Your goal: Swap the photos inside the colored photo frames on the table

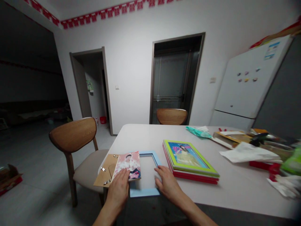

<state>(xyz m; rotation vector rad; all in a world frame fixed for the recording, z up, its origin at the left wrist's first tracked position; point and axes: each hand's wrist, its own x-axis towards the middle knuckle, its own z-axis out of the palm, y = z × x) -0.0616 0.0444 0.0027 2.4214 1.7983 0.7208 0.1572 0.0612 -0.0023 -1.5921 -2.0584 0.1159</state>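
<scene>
The left hand (pixel 120 186), fingers loosely extended, lies on a pink photo print (pixel 128 160) at the table's (pixel 141 133) near left; the right hand (pixel 168 182), half-curled, touches a light-blue picture frame's (pixel 144 192) right side, both grips unclear. Beside them are stacked picture frames (pixel 191 157); beyond, a wooden chair (pixel 172 116) and white refrigerator (pixel 249 81).

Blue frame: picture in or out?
Out: tabletop shows through the opening of the blue frame, and the pink picture overlaps its left side.

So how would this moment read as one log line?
left hand: on pink picture | brown backing board: at picture's left | right hand: on light-blue picture frame | lime-green picture frame: farther right
</scene>
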